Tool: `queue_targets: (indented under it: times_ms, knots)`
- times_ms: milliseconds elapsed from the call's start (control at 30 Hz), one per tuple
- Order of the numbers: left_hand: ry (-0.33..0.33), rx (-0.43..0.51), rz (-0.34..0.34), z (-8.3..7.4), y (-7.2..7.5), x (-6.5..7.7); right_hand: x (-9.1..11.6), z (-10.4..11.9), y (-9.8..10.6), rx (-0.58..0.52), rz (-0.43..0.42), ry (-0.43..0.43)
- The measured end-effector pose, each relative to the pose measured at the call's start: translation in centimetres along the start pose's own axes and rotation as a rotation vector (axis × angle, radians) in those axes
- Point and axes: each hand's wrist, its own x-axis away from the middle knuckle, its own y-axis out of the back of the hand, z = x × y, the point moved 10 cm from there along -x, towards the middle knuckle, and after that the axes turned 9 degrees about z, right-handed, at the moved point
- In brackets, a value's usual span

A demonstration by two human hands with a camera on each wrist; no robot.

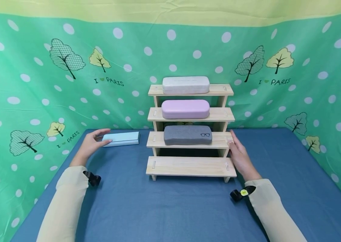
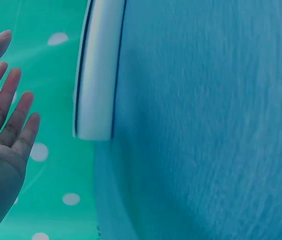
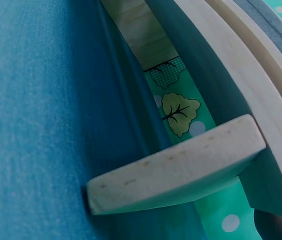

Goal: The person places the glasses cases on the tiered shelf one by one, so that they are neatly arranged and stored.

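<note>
A light blue glasses case (image 1: 125, 138) lies flat on the blue cloth, left of a wooden tiered stand (image 1: 188, 166). My left hand (image 1: 91, 144) is at the case's left end, fingers extended and thumb apart; the left wrist view shows a gap between this hand (image 2: 8, 135) and the case (image 2: 98, 75). Alongside the stand's right edge, my right hand (image 1: 242, 158) touches the wood with its fingers fairly straight. The right wrist view shows mostly the stand's leg (image 3: 176, 170), with the hand almost wholly out of frame.
On the stand's upper steps sit a white glasses case (image 1: 186, 85), a lilac one (image 1: 185, 109) and a grey one (image 1: 187, 135). The lowest step is bare wood. Behind hangs a green dotted curtain (image 1: 146, 80), meeting the table cloth (image 1: 164, 211).
</note>
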Motion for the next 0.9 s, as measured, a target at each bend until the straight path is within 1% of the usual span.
queue_targets:
  times_ms: [133,300,533,600,733,900]
  knots:
    - [0.041,0.016,0.009,1.4,0.4,-0.4,0.0,0.0,0.1,-0.004,-0.001,0.006]
    - [0.106,0.087,-0.013,3.0,0.8,-0.7,-0.1,-0.1,0.1,-0.01,0.001,0.01]
    - [0.186,0.164,-0.038,4.1,0.5,-0.4,-0.2,-0.1,0.1,-0.015,0.004,0.021]
    - [0.21,0.18,-0.038,4.7,0.4,-0.4,-0.2,-0.1,0.1,-0.017,0.003,0.022]
    - [0.247,0.199,-0.019,6.0,0.0,-0.5,-0.2,-0.1,0.2,-0.002,-0.002,0.006]
    - [0.266,0.237,0.019,7.0,-0.6,-0.8,-0.1,-0.2,0.3,0.007,-0.004,-0.016]
